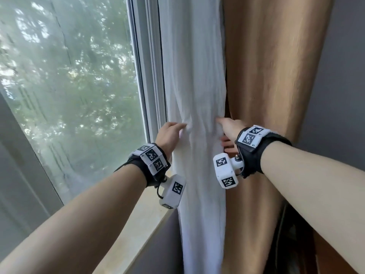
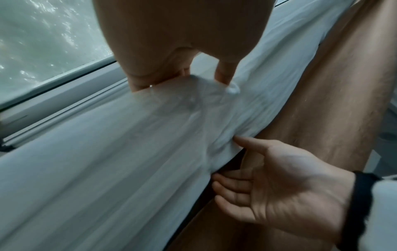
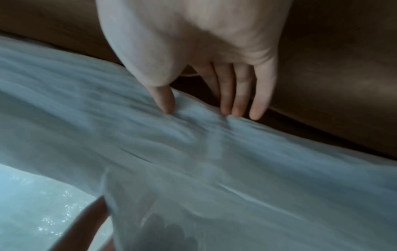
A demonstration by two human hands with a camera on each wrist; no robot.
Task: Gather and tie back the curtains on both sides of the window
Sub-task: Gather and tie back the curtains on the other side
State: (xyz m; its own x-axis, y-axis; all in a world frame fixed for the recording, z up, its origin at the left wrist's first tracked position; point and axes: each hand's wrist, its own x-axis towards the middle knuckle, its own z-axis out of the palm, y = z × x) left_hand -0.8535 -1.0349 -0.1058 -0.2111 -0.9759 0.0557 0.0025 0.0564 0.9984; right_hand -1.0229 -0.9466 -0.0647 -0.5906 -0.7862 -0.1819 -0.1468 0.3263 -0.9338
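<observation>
while both hands worked at the same height, hung between them the white curtain (image 1: 194, 80), gathered into a narrow column beside the window frame (image 1: 147, 62). pinched a small fold of its window-side edge with the left hand (image 1: 170, 135), thumb and curled fingers (image 2: 224, 74) closed on the cloth. met the opposite edge with the right hand (image 1: 229, 128), held wide: thumb (image 3: 164, 100) pressed on the front of the cloth, the other fingers (image 3: 240, 103) straight and tucked behind the edge, in the gap between white cloth and tan curtain (image 1: 276, 72). bunched into creases between the two hands. hung just beyond the right hand the tan curtain, touching the white one along its length. lay under the left forearm a pale windowsill (image 1: 138, 220). showed past the left hand the glass (image 1: 65, 76), green and blurred. carried on each wrist a black strap with white marker blocks (image 1: 151, 157).
</observation>
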